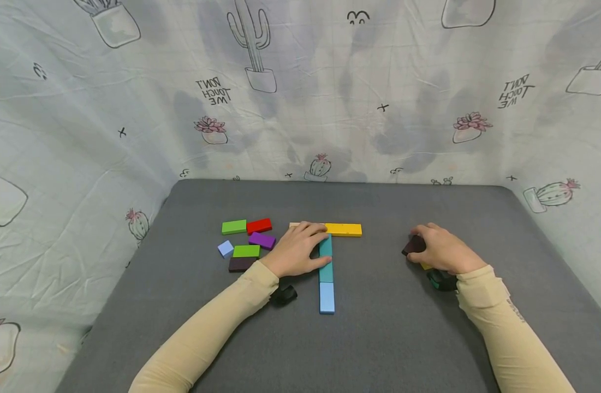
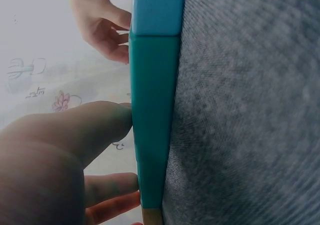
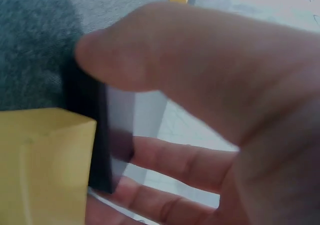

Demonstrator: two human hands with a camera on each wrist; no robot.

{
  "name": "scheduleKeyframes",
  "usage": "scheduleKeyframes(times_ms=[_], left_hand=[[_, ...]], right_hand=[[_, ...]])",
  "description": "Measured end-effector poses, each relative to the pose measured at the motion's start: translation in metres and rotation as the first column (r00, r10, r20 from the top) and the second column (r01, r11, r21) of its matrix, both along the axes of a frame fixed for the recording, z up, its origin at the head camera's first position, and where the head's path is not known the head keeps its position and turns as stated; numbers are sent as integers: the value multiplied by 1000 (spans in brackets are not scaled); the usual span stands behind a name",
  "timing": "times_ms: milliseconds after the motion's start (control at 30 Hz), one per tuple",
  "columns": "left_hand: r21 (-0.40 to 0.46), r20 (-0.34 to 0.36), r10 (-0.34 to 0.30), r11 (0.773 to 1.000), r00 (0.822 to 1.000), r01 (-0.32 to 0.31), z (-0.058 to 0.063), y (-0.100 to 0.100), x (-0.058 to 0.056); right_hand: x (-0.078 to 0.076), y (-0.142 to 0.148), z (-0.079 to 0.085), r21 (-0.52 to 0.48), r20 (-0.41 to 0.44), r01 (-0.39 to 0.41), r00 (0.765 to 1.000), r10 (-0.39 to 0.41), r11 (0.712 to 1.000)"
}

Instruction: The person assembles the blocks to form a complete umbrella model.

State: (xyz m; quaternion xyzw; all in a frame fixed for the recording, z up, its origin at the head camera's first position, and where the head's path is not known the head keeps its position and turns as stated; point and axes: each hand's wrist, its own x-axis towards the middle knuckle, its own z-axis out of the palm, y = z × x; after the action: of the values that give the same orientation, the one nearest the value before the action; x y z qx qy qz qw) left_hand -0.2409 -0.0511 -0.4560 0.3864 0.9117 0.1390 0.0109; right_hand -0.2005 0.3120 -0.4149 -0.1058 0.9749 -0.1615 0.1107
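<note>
My left hand [image 1: 297, 252] reaches over a column of teal blocks [image 1: 326, 273], its thumb and fingertips touching their top face. A light blue block [image 1: 327, 298] continues the column at the near end. Across the far end lie a yellow block [image 1: 344, 230] and a beige block [image 1: 293, 224], the beige one mostly hidden by the fingers. Off to the right, my right hand [image 1: 445, 248] pinches a dark brown block [image 3: 102, 130] between thumb and fingers. Beside that block is another yellow block [image 3: 42, 165], largely hidden under the hand in the head view.
Left of the column lie loose blocks: green [image 1: 246, 251], red [image 1: 259, 225], purple [image 1: 262, 240], small light blue [image 1: 225, 249] and dark brown [image 1: 242, 265]. The grey table [image 1: 374, 338] ends at a cactus-print cloth [image 1: 300, 109] behind.
</note>
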Motion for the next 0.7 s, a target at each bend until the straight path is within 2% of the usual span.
scheduleKeyframes(times_ms=[700], left_hand=[[26,-20,-10,1000,1000,11,1,1,2]], right_hand=[[-2,1,-3,-10,-4,-2,1000,2,1000]])
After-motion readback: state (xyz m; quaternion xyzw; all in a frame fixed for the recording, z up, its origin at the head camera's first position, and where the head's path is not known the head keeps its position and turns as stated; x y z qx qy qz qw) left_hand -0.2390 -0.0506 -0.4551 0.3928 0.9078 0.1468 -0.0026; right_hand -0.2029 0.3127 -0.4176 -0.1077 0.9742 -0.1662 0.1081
